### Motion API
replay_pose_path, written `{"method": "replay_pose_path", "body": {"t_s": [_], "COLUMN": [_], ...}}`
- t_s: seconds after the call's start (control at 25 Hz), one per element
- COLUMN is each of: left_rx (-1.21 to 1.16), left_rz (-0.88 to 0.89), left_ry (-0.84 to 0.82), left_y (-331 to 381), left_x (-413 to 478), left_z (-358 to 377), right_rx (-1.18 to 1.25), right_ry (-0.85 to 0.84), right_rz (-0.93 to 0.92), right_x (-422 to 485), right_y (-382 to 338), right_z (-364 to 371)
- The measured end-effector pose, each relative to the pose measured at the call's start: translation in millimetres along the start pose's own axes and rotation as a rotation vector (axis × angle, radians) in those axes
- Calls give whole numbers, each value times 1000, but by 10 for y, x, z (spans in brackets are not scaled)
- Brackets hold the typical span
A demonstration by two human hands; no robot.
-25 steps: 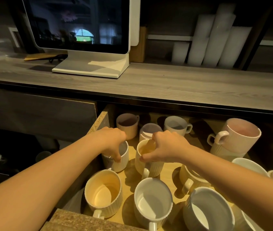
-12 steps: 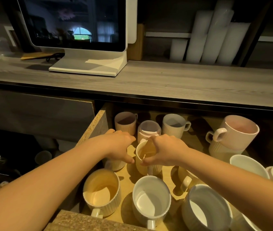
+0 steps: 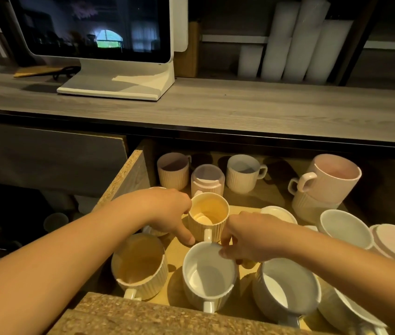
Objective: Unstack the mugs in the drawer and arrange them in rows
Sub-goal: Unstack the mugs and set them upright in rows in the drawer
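Observation:
The open wooden drawer (image 3: 124,180) holds several ribbed mugs. A cream mug (image 3: 208,213) stands upright in the middle with its handle towards me. My left hand (image 3: 167,211) presses its left side, index finger pointing down. My right hand (image 3: 247,235) curls against its lower right side, thumb over the rim of a white mug (image 3: 209,272). In front stand another cream mug (image 3: 140,264) and a grey-white mug (image 3: 288,286). At the right a pink mug (image 3: 329,177) sits stacked on a ribbed mug (image 3: 312,204). A small mug under my left hand is mostly hidden.
The back row holds a pinkish mug (image 3: 173,171), a lidded pink container (image 3: 207,180) and a pale mug (image 3: 242,174). More mugs (image 3: 343,226) crowd the right side. Above, the grey counter (image 3: 215,112) overhangs the drawer's back and carries a monitor (image 3: 99,27) and white rolls (image 3: 300,44).
My right hand left the cream mug's rim and came down to its right side. My left hand shifted from the small white mug to the cream mug's left side.

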State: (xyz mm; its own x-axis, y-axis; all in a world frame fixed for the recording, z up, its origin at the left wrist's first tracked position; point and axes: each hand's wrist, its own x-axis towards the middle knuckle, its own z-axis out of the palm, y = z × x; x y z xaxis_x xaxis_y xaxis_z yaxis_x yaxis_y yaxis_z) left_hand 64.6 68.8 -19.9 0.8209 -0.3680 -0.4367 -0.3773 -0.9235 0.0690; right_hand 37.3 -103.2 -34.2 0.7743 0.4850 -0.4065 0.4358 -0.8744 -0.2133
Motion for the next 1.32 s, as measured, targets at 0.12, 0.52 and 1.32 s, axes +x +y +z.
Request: {"method": "replay_pose_path", "body": {"t_s": [0.12, 0.52, 1.32], "left_rx": [0, 2, 137], "left_rz": [-11, -8, 195], "left_ry": [-5, -4, 224], "left_y": [5, 9, 534], "left_x": [2, 4, 113], "left_z": [17, 25, -245], "right_rx": [77, 93, -167], "right_ry": [-34, -8, 241], "right_rz": [-2, 40, 113], "right_x": [21, -9, -209], "right_y": [-19, -87, 723], "right_z": [82, 137, -333]}}
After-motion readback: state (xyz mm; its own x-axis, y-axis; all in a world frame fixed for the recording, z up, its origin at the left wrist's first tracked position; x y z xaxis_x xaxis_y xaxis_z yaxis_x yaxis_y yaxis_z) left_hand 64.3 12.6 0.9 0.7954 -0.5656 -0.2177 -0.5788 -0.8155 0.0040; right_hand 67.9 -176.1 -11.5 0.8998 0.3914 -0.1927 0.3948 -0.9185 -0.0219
